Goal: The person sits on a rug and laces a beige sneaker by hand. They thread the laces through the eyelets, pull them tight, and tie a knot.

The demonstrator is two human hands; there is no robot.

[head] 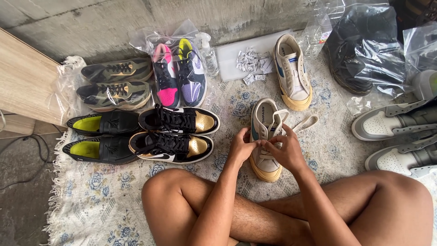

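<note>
Black-and-gold sneakers (175, 134) at nine o'clock, bagged pink and purple pair (179, 73) at eleven, grey high-tops (400, 136) at three, floral rug (104, 191) underneath.

A home floor corner is serving as a sneaker-sorting spot: pairs of shoes, some bagged (175, 68), are lying around a fringed floral rug (104, 191) against a bare concrete wall (136, 18).
</note>
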